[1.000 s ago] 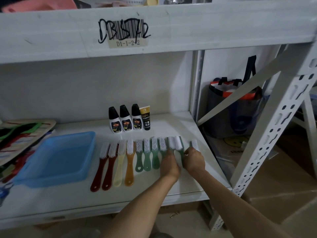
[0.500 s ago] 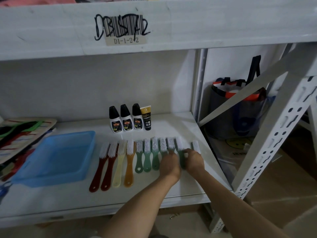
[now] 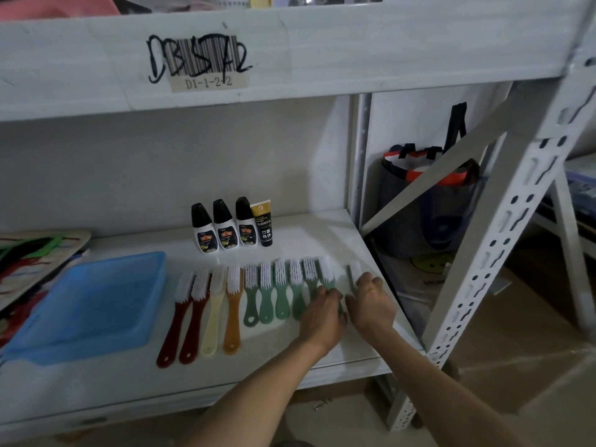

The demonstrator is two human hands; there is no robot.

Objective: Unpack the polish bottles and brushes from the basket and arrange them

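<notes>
Three white polish bottles with black caps [image 3: 224, 228] and a black-and-gold tube [image 3: 263, 224] stand in a row at the back of the white shelf [image 3: 322, 233]. In front lies a row of brushes, bristles away from me: two dark red [image 3: 180, 321], one cream [image 3: 214, 314], one amber [image 3: 233, 311] and several green [image 3: 267, 295]. My left hand [image 3: 322, 314] rests curled on the handles of the green brushes near the row's right end. My right hand [image 3: 371, 301] covers the handle of the rightmost green brush [image 3: 354, 271], which lies a little apart. The blue basket [image 3: 48, 346] sits at the left.
Colourful flat items [image 3: 35, 253] are stacked at the far left of the shelf. A white perforated upright and diagonal brace [image 3: 503, 253] stand to the right, with a dark bag [image 3: 425, 201] behind them. The upper shelf beam [image 3: 322, 53] hangs overhead.
Both hands stay at the right end of the row. The green brushes under my left hand now lie straighter and more evenly spaced than a second ago.
</notes>
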